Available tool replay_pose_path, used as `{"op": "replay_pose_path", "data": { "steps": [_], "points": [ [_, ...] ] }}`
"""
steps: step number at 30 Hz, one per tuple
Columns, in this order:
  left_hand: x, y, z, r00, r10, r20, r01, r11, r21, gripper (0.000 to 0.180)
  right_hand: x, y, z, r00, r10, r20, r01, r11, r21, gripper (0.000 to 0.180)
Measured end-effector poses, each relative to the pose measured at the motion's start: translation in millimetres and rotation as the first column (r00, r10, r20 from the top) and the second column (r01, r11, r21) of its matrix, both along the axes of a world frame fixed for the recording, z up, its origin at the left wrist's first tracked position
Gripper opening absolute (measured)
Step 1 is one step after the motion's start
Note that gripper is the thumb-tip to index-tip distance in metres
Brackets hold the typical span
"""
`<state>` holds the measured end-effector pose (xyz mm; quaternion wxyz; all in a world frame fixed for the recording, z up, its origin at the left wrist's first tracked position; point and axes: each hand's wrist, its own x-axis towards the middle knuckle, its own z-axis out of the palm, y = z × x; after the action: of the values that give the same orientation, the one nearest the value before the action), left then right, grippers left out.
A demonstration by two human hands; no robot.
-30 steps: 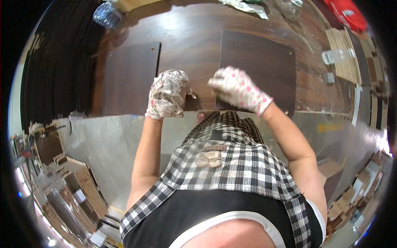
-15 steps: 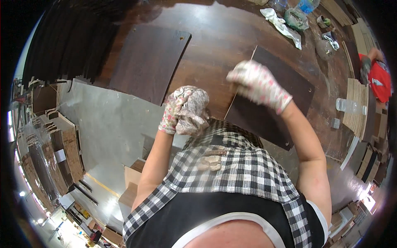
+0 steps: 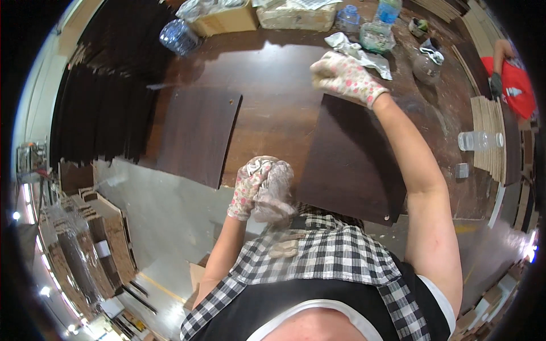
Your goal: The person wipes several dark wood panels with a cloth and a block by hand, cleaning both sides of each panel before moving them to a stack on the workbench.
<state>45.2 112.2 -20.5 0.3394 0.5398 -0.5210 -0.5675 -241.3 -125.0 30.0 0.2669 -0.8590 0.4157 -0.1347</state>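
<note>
A dark wooden panel [image 3: 352,165] is lying on the brown workbench [image 3: 273,108], with its near corner jutting out past the bench edge above the floor. The right hand [image 3: 344,77], in a flowered glove, is being held at the far corner of this panel; whether the fingers are gripping the edge or only resting on it cannot be told. The left hand [image 3: 261,187], also gloved, is being held closed around a crumpled rag [image 3: 276,190], just beside the panel's near left edge and close to the checked shirt.

A second dark panel [image 3: 196,133] is lying to the left, apart from the first, and also overhanging the bench edge.

Several risks are being judged from this layout. With so much of the panel overhanging, it could be tipped or slid off the bench if the far corner is pressed or pulled carelessly. Plastic bottles [image 3: 378,25] and crumpled wrapping [image 3: 355,48] are lying just beyond the right hand and could be knocked over if the panel is pushed forward. The rag, being held loosely bunched, could be dropped.
</note>
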Motion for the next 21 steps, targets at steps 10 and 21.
{"op": "replay_pose_path", "data": {
  "steps": [10,21],
  "points": [
    [-77,-39,52,0.960,0.161,-0.227,-0.124,0.978,0.167,0.021,-222,90,40,0.949,-0.304,-0.087,0.314,0.937,0.152,0.042],
    [-205,-108,2,0.692,0.080,0.717,0.437,0.745,-0.505,0.077,-237,248,16,0.489,-0.761,0.426,0.749,0.617,0.242,0.038]
  ]
}}
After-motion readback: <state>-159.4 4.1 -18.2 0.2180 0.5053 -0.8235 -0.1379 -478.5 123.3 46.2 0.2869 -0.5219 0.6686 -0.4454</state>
